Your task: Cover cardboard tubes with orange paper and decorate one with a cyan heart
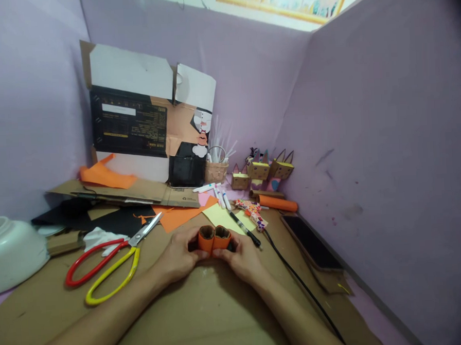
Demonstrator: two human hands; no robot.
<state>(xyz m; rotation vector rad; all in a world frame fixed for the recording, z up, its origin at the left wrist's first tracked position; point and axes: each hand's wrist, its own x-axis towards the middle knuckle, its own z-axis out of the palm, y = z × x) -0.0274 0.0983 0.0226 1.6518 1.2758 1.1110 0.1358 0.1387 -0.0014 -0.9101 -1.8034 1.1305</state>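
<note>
Two short cardboard tubes wrapped in orange paper stand upright side by side at the middle of the table. My left hand (180, 255) is closed round the left orange tube (206, 240), thumb at its front. The right orange tube (221, 240) is gripped by my right hand (242, 254), its thumb also at the front. The tubes appear to touch along their sides, and their open tops face up. Left of my hands lie large scissors (135, 239) with one red and one yellow handle, blades apart. Just beyond my right hand is a black marker (244, 229).
A patterned glue gun (252, 212) trails a black cord (298, 279) on the right, near a phone (311, 243). White markers (221, 197), orange paper (178, 215) and cardboard animal figures (258, 171) lie behind. A printed cardboard box (131, 123) stands at the back; a white pot (16, 256) is left.
</note>
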